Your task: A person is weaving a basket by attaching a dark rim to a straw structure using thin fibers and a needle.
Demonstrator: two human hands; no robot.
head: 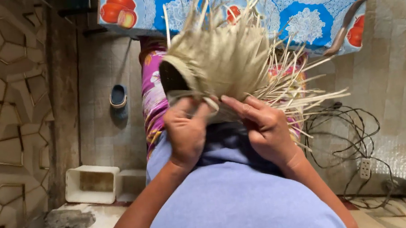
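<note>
A half-woven straw basket (222,59) rests on my lap, its dark opening facing left and many loose pale strips fanning out to the right and upward. My left hand (186,132) grips the basket's near rim, fingers curled over the woven edge. Beside it, my right hand (264,124) pinches straw strips at the same edge. Both hands touch the weave side by side. My lap is covered by a purple flowered cloth (152,97) and a light blue shirt.
A blue cloth with fruit prints (304,12) covers a table ahead. A white plastic tray (92,183) and a blue slipper (118,96) lie on the floor at left. Black cables and a power strip (364,168) lie at right.
</note>
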